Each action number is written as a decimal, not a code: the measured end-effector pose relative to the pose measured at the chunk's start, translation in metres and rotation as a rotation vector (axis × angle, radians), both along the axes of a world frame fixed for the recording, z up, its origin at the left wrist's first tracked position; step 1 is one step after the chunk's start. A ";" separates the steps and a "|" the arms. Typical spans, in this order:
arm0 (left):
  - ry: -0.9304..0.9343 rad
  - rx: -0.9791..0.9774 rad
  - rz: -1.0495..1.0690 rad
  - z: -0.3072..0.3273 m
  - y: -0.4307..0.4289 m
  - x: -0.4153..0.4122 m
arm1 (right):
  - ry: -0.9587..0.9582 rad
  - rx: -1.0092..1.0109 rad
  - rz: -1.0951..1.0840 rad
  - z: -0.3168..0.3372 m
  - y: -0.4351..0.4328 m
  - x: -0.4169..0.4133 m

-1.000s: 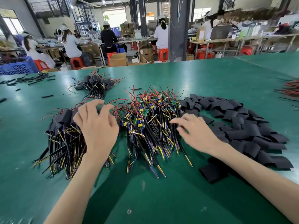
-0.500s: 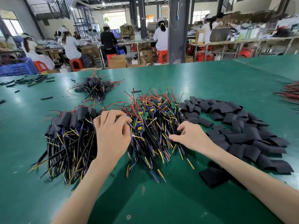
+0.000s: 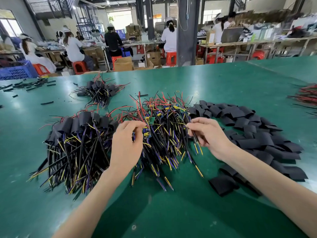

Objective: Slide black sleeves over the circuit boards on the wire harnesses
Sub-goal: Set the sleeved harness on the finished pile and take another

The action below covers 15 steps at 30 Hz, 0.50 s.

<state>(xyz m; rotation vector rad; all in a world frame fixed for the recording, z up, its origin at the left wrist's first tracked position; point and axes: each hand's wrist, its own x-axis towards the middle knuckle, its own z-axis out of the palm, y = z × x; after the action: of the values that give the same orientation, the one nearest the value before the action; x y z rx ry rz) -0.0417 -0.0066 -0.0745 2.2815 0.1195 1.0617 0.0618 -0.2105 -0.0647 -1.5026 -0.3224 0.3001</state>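
Note:
A pile of bare wire harnesses (image 3: 164, 127) with small green circuit boards lies mid-table. My left hand (image 3: 127, 143) hovers over its left side, fingers curled, fingertips pinching at a circuit board (image 3: 151, 120). My right hand (image 3: 207, 136) pinches a few black harness wires (image 3: 195, 138) at the pile's right edge. Loose flat black sleeves (image 3: 253, 131) are heaped to the right. Harnesses with sleeves on them (image 3: 75, 134) lie to the left.
A smaller bundle of sleeved harnesses (image 3: 99, 91) sits farther back on the green table (image 3: 171, 212). Short black tube pieces (image 3: 29, 85) are scattered at the far left. Red wires (image 3: 307, 95) lie at the right edge. Workers sit at benches beyond.
My left hand moved right from the sleeved pile onto the bare harnesses. My right hand closed on wires at the pile's right edge and lifted slightly.

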 end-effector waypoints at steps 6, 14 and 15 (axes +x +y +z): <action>0.080 -1.143 -0.400 0.007 -0.018 0.008 | 0.108 0.092 0.537 0.000 0.002 -0.026; 0.039 -1.490 -0.532 0.013 -0.010 0.009 | 0.177 -0.091 1.020 -0.002 0.003 -0.043; 0.040 -1.480 -0.519 0.016 -0.007 0.009 | 0.118 -0.118 0.940 -0.001 0.003 -0.040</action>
<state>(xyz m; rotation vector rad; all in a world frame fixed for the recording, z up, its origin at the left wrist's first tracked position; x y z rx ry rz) -0.0328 -0.0141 -0.0590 0.8820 0.2154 0.3471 0.0217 -0.2075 -0.0661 -1.3515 -0.9217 1.1592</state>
